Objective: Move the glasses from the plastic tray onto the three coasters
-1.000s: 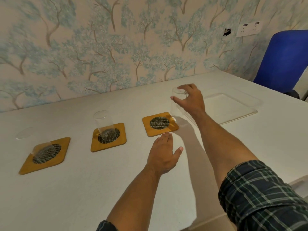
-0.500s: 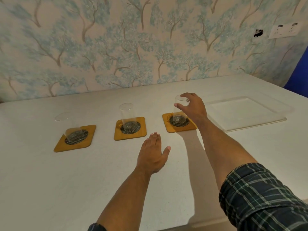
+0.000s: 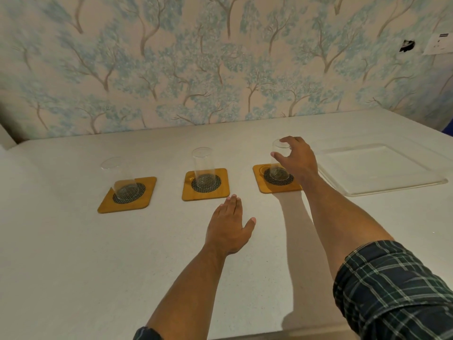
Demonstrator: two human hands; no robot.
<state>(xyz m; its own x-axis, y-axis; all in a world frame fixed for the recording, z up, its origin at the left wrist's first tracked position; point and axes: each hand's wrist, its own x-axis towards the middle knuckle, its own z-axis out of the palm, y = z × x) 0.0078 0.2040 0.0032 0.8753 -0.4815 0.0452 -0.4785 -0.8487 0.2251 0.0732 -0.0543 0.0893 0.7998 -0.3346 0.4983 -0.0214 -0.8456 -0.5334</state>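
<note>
Three coasters in a row across the middle of the table [image 3: 73, 253], parallel to its far edge, one clear glass upright on each. Left glass [image 3: 121, 179] on the left coaster [image 3: 104, 207], leaning in the wide-angle view. Middle glass [image 3: 204, 166] on the middle coaster [image 3: 188, 195]. Right glass [image 3: 278, 165] standing on the mesh disc of the right coaster [image 3: 269, 188]. Right hand [image 3: 296, 160] over that glass from the right, fingers [image 3: 288, 141] curled over the rim and thumb on the near side, closed around its top. Left hand [image 3: 229, 229] flat on the table, palm down, fingers spread a little, holding nothing, just nearer than the gap between middle and right coasters. Tray [image 3: 382, 190] toward the right edge, just beside the right coaster, no glasses left in it. Checked sleeve [image 3: 392, 290] on the right arm.
</note>
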